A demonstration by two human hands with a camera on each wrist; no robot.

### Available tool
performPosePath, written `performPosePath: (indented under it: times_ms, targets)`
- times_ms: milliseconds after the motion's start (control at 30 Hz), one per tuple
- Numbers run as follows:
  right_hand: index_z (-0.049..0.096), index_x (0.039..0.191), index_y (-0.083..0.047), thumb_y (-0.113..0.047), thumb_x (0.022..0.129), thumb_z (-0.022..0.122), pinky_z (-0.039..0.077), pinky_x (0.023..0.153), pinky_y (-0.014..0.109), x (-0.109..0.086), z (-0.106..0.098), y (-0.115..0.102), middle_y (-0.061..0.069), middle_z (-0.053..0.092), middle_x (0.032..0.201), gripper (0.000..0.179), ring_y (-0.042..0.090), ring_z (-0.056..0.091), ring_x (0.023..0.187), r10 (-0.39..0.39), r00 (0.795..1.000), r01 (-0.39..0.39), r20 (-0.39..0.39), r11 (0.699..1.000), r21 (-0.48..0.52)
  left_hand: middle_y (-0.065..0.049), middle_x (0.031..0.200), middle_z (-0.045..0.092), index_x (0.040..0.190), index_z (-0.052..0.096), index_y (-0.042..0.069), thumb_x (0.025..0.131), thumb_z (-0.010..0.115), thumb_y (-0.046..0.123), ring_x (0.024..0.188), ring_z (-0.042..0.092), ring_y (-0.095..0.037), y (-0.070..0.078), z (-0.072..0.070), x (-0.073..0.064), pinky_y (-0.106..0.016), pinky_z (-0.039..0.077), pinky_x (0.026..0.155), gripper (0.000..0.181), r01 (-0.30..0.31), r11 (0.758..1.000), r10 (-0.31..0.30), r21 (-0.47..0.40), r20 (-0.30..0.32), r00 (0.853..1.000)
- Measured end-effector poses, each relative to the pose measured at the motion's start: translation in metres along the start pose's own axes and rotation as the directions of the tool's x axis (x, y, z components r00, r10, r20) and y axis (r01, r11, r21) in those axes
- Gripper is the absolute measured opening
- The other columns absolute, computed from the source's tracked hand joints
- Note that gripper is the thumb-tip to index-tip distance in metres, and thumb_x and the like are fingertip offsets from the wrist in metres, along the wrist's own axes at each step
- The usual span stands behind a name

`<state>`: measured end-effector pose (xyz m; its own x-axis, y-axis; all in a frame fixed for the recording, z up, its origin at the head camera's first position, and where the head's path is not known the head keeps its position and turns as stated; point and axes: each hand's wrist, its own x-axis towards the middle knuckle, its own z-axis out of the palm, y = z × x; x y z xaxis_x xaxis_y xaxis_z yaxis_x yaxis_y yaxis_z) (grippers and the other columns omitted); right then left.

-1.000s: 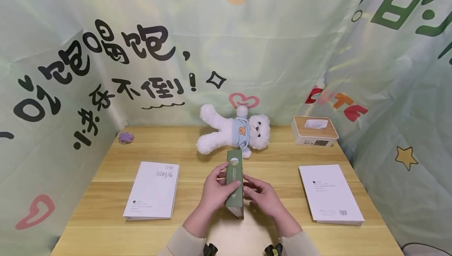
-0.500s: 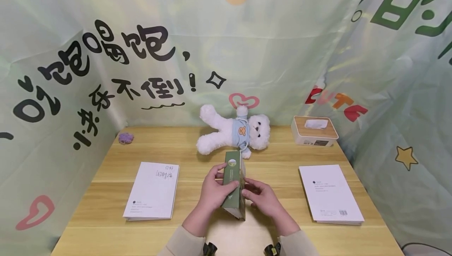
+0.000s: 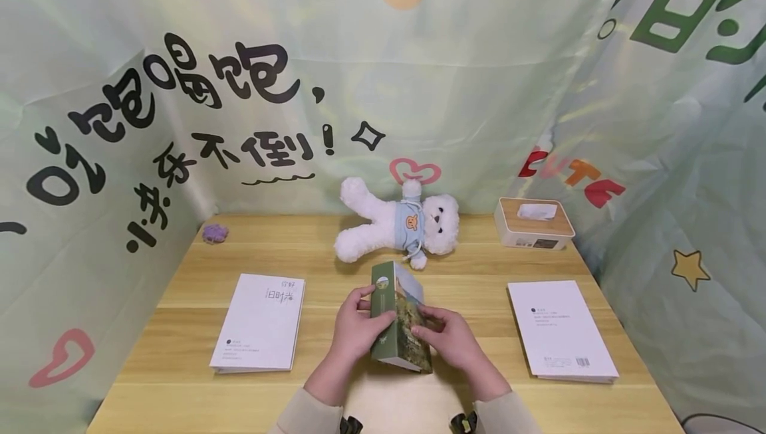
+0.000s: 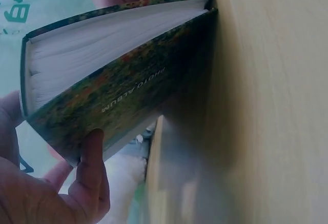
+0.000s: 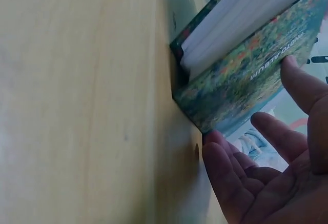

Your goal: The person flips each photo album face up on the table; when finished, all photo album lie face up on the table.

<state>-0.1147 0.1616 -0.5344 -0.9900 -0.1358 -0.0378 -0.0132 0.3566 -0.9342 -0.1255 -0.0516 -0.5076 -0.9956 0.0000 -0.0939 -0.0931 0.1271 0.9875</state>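
Note:
A thick photo album (image 3: pixel 411 331) with a green spine and a landscape cover stands tilted on the table, its spine up and to the left. With its thumb on the spine and its fingers behind, my left hand (image 3: pixel 357 323) grips it; part of that hand (image 4: pixel 77 188) shows in the left wrist view. At the picture cover, my right hand (image 3: pixel 450 337) holds the other side. Its thumb presses the cover near the printed title, and the other fingers (image 5: pixel 225 167) curl at the cover's far edge. White page edges face me.
White albums lie on the wooden table (image 3: pixel 335 294): one at left (image 3: pixel 260 321), one at right (image 3: pixel 562 327). Behind are a white plush bear (image 3: pixel 374 221) in a blue top, a tissue box (image 3: pixel 534 223) and a small purple object (image 3: pixel 215 233). A printed cloth (image 3: pixel 479 88) hangs around.
The photo album has tipped over leftward, its spine moving left, so the picture cover now shows. Both hands have stayed on it, turning it, with the left shifting slightly left.

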Motion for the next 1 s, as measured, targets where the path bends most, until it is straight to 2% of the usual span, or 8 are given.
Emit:
performPosePath:
  times_ms: [200, 333, 467, 633, 767, 1000]
  targets:
    - [0.068, 0.131, 0.009, -0.016, 0.09, 0.086, 0.064, 0.083, 0.042, -0.002, 0.003, 0.0, 0.033, 0.063, 0.136, 0.051, 0.047, 0.072, 0.108, 0.013, 1.0, -0.013, -0.011, 0.997, -0.074, -0.019, 0.103, 0.061, 0.14, 0.06, -0.004, 0.082, 0.086, 0.011, 0.081, 0.068, -0.022, -0.004, -0.003, 0.001, -0.039, 0.064, 0.065, 0.066, 0.019, 1.0, -0.019, 0.014, -0.025, 1.0]
    - [0.072, 0.128, 0.005, -0.017, 0.088, 0.088, 0.065, 0.079, 0.04, -0.003, 0.005, 0.002, 0.029, 0.066, 0.132, 0.049, 0.037, 0.074, 0.099, 0.022, 0.999, -0.025, -0.025, 0.991, -0.131, -0.018, 0.102, 0.063, 0.138, 0.063, -0.004, 0.082, 0.087, 0.013, 0.081, 0.067, -0.021, -0.009, -0.006, 0.002, -0.038, 0.064, 0.065, 0.064, 0.023, 0.999, -0.021, 0.044, -0.046, 0.999]
    - [0.073, 0.126, 0.003, -0.018, 0.084, 0.091, 0.062, 0.071, 0.033, -0.002, 0.005, 0.002, 0.025, 0.068, 0.128, 0.05, 0.024, 0.072, 0.09, 0.034, 0.998, -0.042, -0.045, 0.981, -0.19, -0.018, 0.105, 0.065, 0.134, 0.066, -0.005, 0.082, 0.088, 0.014, 0.086, 0.068, -0.023, -0.014, -0.009, 0.004, -0.038, 0.064, 0.068, 0.06, 0.014, 0.998, -0.011, 0.066, -0.056, 0.998]
    - [0.073, 0.126, 0.003, -0.021, 0.081, 0.094, 0.055, 0.06, 0.029, -0.002, 0.003, -0.002, 0.014, 0.073, 0.109, 0.055, 0.013, 0.063, 0.075, 0.043, 0.997, -0.059, -0.069, 0.965, -0.255, -0.019, 0.109, 0.069, 0.131, 0.068, -0.006, 0.082, 0.089, 0.015, 0.095, 0.07, -0.029, -0.019, -0.01, 0.006, -0.039, 0.065, 0.072, 0.057, 0.013, 0.996, -0.007, 0.088, -0.07, 0.998]
    - [0.074, 0.124, 0.003, -0.025, 0.079, 0.095, 0.055, 0.063, 0.032, -0.003, 0.001, -0.004, 0.008, 0.071, 0.097, 0.057, 0.012, 0.061, 0.074, 0.034, 0.996, -0.058, -0.081, 0.947, -0.315, -0.019, 0.107, 0.07, 0.131, 0.07, -0.006, 0.082, 0.089, 0.017, 0.098, 0.068, -0.03, -0.024, -0.011, 0.006, -0.037, 0.064, 0.074, 0.057, 0.025, 0.993, -0.017, 0.112, -0.068, 0.998]
    - [0.074, 0.123, 0.003, -0.027, 0.079, 0.095, 0.059, 0.073, 0.042, -0.003, 0.001, -0.005, 0.013, 0.073, 0.109, 0.057, 0.016, 0.065, 0.08, -0.005, 0.995, -0.039, -0.102, 0.907, -0.42, -0.017, 0.105, 0.073, 0.13, 0.07, -0.006, 0.088, 0.087, 0.02, 0.098, 0.07, -0.029, -0.036, -0.017, 0.006, -0.038, 0.064, 0.076, 0.053, 0.023, 0.99, -0.018, 0.143, -0.036, 0.999]
